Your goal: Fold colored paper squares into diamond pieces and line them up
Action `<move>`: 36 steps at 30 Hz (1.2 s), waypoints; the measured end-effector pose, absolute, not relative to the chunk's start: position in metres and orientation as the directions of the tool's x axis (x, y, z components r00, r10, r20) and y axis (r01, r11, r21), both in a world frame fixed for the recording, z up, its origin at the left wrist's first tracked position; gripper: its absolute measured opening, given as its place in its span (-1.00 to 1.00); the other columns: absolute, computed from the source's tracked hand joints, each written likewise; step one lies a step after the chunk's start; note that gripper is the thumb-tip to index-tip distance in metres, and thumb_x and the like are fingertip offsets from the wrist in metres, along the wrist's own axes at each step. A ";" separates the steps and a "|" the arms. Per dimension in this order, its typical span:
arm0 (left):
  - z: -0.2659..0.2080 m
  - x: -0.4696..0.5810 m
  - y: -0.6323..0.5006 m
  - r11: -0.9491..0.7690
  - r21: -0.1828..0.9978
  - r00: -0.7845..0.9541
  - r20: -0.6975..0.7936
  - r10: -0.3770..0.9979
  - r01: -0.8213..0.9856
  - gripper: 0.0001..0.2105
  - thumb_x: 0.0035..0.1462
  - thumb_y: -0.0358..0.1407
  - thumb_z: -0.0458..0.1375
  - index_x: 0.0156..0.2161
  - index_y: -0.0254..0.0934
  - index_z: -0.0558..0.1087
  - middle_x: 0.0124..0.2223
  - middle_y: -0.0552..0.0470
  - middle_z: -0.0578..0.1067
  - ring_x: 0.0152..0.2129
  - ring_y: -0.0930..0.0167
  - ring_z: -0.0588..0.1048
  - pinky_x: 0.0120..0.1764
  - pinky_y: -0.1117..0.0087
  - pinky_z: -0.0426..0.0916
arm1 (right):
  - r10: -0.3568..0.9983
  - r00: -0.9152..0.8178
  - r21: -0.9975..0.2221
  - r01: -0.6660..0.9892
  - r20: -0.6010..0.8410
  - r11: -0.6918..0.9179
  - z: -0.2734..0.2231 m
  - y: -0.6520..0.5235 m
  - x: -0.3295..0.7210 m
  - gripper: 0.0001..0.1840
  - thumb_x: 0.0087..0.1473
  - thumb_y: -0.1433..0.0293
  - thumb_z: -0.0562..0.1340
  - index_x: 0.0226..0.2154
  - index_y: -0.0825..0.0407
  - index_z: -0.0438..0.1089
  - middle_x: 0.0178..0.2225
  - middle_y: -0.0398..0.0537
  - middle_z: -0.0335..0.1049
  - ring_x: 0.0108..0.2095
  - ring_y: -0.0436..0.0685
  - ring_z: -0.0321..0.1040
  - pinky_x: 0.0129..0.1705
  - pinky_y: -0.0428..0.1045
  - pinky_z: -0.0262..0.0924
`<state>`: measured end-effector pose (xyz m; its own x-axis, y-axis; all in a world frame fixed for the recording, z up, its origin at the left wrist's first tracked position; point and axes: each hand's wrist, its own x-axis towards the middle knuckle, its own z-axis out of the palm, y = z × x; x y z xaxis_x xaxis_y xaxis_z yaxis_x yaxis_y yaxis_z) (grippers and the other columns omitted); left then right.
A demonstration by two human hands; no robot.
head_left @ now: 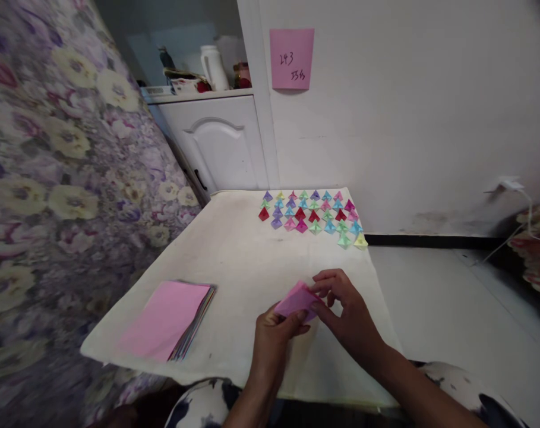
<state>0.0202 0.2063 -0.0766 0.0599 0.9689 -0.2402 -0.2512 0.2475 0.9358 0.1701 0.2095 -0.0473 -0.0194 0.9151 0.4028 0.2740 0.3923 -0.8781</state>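
Observation:
A small piece of folded pink paper (295,300) is held up over the front part of the table, between both hands. My left hand (278,333) grips its lower left side, thumb across the front face. At the paper's right corner, my right hand (343,309) pinches the edge between thumb and fingers. To the left of my hands lies a stack of coloured paper (169,318) with a pink sheet on top. Toward the far edge, several small folded paper pieces (314,215) in red, green, blue, purple, pink and yellow stand in rows.
A cream cloth covers the table (234,255). Beside its left edge hangs a floral curtain (73,196). Behind are a white cabinet (220,142) and a wall bearing a pink note (291,58). A charger (510,184) with a cable sits at the right.

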 end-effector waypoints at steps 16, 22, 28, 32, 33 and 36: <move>-0.073 0.022 0.206 0.271 0.902 0.088 -0.256 0.963 -0.337 -0.68 -0.14 -0.26 0.31 -0.22 -0.36 0.53 -0.31 -0.09 0.58 -0.46 0.41 0.48 -0.48 0.48 0.42 | 0.919 -0.079 -0.874 0.286 0.387 0.393 -0.051 0.209 0.167 -0.81 -0.06 0.56 0.21 -0.38 -0.03 0.43 -0.14 -0.05 0.22 -0.23 0.09 0.27 -0.20 0.03 0.24; -0.072 0.022 0.206 0.261 0.915 0.082 -0.248 0.965 -0.308 -0.70 -0.15 -0.27 0.31 -0.24 -0.34 0.54 -0.37 -0.05 0.57 -0.49 0.43 0.47 -0.49 0.48 0.41 | 0.908 -0.077 -0.855 0.310 0.413 0.415 -0.051 0.211 0.169 -0.68 -0.08 0.58 0.22 -0.25 -0.07 0.41 -0.11 -0.03 0.21 -0.08 0.16 0.22 -0.09 0.08 0.21; -0.072 0.023 0.204 0.239 0.933 0.100 -0.220 0.970 -0.269 -0.74 -0.10 -0.30 0.28 -0.24 -0.37 0.53 -0.38 -0.05 0.56 -0.45 0.41 0.46 -0.46 0.46 0.42 | 0.901 -0.029 -0.852 0.313 0.432 0.419 -0.047 0.210 0.170 -0.66 -0.10 0.58 0.21 -0.24 -0.07 0.38 -0.07 -0.03 0.20 -0.04 0.16 0.19 -0.12 0.05 0.20; -0.071 0.024 0.204 0.245 0.937 0.100 -0.227 0.969 -0.249 -0.74 -0.12 -0.31 0.29 -0.26 -0.38 0.54 -0.39 -0.04 0.56 -0.46 0.41 0.45 -0.47 0.46 0.42 | 0.897 -0.005 -0.853 0.309 0.441 0.421 -0.047 0.210 0.172 -0.64 -0.10 0.57 0.21 -0.21 -0.08 0.35 -0.06 -0.04 0.20 -0.06 0.16 0.19 -0.19 0.03 0.21; -0.071 0.024 0.204 0.244 0.938 0.100 -0.226 0.969 -0.245 -0.74 -0.13 -0.31 0.30 -0.27 -0.38 0.54 -0.39 -0.04 0.55 -0.47 0.41 0.45 -0.47 0.46 0.42 | 0.896 -0.006 -0.852 0.306 0.443 0.424 -0.047 0.210 0.172 -0.64 -0.10 0.57 0.21 -0.21 -0.08 0.34 -0.05 -0.04 0.20 -0.06 0.15 0.20 -0.19 0.03 0.20; -0.070 0.025 0.204 0.236 0.943 0.102 -0.218 0.971 -0.235 -0.76 -0.14 -0.30 0.30 -0.29 -0.36 0.54 -0.40 -0.03 0.55 -0.45 0.39 0.46 -0.47 0.45 0.42 | 0.899 -0.015 -0.856 0.301 0.437 0.421 -0.046 0.210 0.173 -0.66 -0.10 0.56 0.21 -0.22 -0.08 0.35 -0.04 -0.03 0.20 -0.08 0.15 0.21 -0.20 0.03 0.20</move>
